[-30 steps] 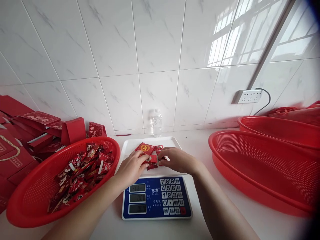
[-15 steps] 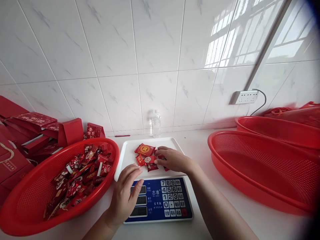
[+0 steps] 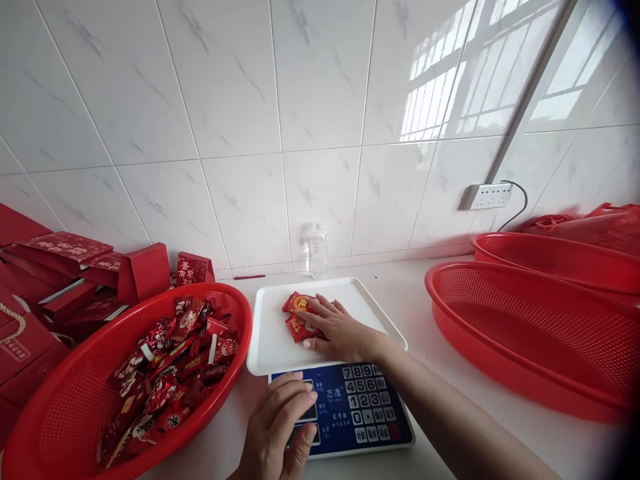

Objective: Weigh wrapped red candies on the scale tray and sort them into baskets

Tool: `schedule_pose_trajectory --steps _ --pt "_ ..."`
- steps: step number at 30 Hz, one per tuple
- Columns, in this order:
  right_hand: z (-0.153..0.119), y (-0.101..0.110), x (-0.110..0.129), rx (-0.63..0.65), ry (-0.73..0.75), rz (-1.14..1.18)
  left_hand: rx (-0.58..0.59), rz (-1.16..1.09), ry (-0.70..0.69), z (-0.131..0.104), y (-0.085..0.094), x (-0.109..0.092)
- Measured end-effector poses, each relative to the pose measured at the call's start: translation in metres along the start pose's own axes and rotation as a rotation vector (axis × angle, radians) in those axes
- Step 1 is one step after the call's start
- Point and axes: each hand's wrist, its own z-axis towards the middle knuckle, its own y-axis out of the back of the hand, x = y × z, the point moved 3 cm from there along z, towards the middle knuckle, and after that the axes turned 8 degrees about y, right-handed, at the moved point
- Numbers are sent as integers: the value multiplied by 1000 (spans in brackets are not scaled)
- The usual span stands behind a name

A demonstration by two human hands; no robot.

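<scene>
Several red candy packets (image 3: 295,303) lie on the white tray (image 3: 367,300) of a digital scale. My right hand (image 3: 340,330) rests over them, palm down with fingers spread, and covers part of the pile. My left hand (image 3: 281,427) hovers at the left side of the blue keypad panel (image 3: 340,427), in front of its displays. Its fingers are loosely bent and apart, with nothing in them. To the left stands a red mesh basket (image 3: 55,393) holding many wrapped candies (image 3: 170,373).
Two red baskets (image 3: 500,373) stand on the right, one behind the other. Red gift boxes (image 3: 143,273) are piled at the far left. By the tiled wall stand a clear plastic bottle (image 3: 319,253) and a thin red stick (image 3: 250,277). A power strip (image 3: 489,196) hangs on the wall.
My right hand has moved left over the candy packets and spread flat across them. My left hand has come down and right, from beside the tray to the scale's display side. The view has shifted slightly.
</scene>
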Motion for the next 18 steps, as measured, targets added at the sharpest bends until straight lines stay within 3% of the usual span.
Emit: schedule_pose_trajectory --steps 5,10,18 --pt "16 10 2 10 6 -12 -21 -56 1 1 -3 1" --pt "32 6 5 63 69 -124 -7 -90 51 -4 -6 3" --pt "20 11 -2 78 211 -127 2 -173 117 -9 -11 7"
